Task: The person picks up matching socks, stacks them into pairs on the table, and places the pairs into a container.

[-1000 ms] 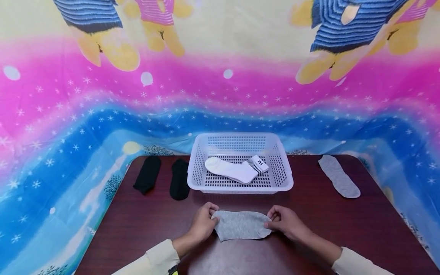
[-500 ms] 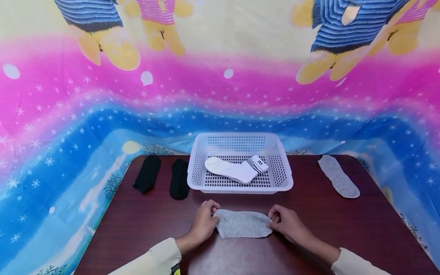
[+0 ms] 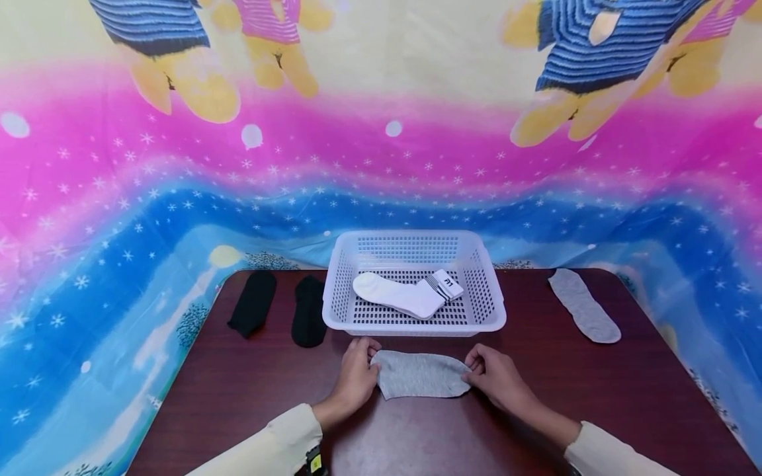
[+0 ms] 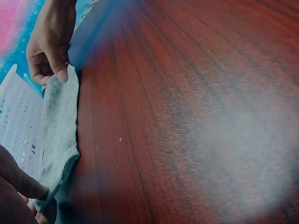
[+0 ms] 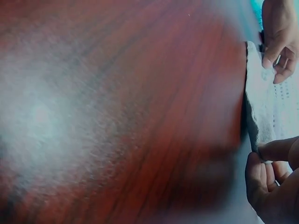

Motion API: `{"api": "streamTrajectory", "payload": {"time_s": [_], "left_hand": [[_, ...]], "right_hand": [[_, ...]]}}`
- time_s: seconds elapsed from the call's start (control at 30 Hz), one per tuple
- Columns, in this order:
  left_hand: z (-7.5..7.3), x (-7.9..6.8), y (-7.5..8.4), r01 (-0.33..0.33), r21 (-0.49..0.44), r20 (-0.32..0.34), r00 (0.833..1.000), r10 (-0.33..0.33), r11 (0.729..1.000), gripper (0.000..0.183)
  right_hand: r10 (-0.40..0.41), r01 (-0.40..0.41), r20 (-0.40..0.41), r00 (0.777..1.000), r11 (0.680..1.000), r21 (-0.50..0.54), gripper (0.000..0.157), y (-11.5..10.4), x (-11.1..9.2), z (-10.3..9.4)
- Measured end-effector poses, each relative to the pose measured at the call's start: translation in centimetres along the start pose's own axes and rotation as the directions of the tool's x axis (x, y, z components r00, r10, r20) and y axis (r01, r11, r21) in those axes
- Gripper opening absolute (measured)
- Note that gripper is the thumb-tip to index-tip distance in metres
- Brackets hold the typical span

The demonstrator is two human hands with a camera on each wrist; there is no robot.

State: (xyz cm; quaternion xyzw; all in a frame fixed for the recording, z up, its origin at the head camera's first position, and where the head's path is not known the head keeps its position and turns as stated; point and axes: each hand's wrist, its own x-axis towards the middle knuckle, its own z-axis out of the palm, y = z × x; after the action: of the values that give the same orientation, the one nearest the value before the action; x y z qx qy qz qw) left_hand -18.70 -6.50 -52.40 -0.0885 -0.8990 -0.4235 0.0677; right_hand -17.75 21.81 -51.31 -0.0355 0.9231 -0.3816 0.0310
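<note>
A light grey ankle sock [image 3: 424, 375] is stretched flat between both hands, in front of the basket. My left hand [image 3: 357, 373] pinches its left end, at the cuff. At the other end, my right hand [image 3: 495, 377] pinches the rounded toe between thumb and fingers. The left wrist view shows the grey sock [image 4: 60, 126] held up along the basket side, with a thumb pressed on each end. Behind it stands a white perforated plastic basket [image 3: 417, 328], in which a white sock [image 3: 393, 294] with a striped, lettered cuff lies.
Two black socks, one farther left [image 3: 253, 303] and one beside the basket [image 3: 308, 312], lie on the dark red-brown table [image 3: 238, 396]. Another grey sock [image 3: 585, 307] lies at the back right. A printed cloth [image 3: 381, 165] hangs behind the table.
Both hands have moved a little forward, toward the basket, carrying the grey sock held between them. The basket and the other socks stay where they were.
</note>
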Motion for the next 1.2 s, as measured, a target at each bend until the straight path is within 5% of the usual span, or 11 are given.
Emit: {"api": "streamTrajectory", "payload": {"time_s": [0.47,0.57,0.67,0.73,0.87,1.07,1.2], "left_hand": [[0.1,0.5,0.5,0.009,0.104,0.054,0.998,-0.015,0.994,0.031],[-0.2,-0.2,1.2,-0.026,0.173,0.068,0.998,0.014,0.985,0.033],[-0.5,-1.1,1.7,-0.162,0.266,0.113,0.984,0.136,0.95,0.034],[-0.7,-1.5,1.9,-0.284,0.296,0.174,0.955,0.241,0.912,0.035],[-1.2,-1.8,1.7,-0.482,0.282,0.304,0.865,0.399,0.83,0.031],[-1.5,-1.3,0.6,-0.647,0.268,0.407,0.748,0.525,0.714,0.021],[-1.6,-0.9,-0.1,-0.759,0.292,0.479,0.643,0.598,0.582,0.012]], "right_hand": [[0.011,-0.011,0.003,1.0,0.999,-0.044,0.027,0.5,1.2,-0.1],[-0.067,0.065,-0.015,0.998,0.991,-0.119,0.029,0.4,1.0,0.1],[-0.204,0.196,-0.011,0.979,0.953,-0.229,0.029,0.0,0.5,0.0],[-0.296,0.292,0.03,0.955,0.913,-0.284,0.028,-0.2,0.2,-0.3],[-0.443,0.471,0.159,0.882,0.824,-0.315,0.027,-0.1,-0.2,-0.9],[-0.614,0.704,0.345,0.71,0.638,-0.314,0.029,0.8,0.0,-1.2],[-0.639,0.757,0.407,0.653,0.575,-0.311,0.03,0.9,0.1,-1.0]]}}
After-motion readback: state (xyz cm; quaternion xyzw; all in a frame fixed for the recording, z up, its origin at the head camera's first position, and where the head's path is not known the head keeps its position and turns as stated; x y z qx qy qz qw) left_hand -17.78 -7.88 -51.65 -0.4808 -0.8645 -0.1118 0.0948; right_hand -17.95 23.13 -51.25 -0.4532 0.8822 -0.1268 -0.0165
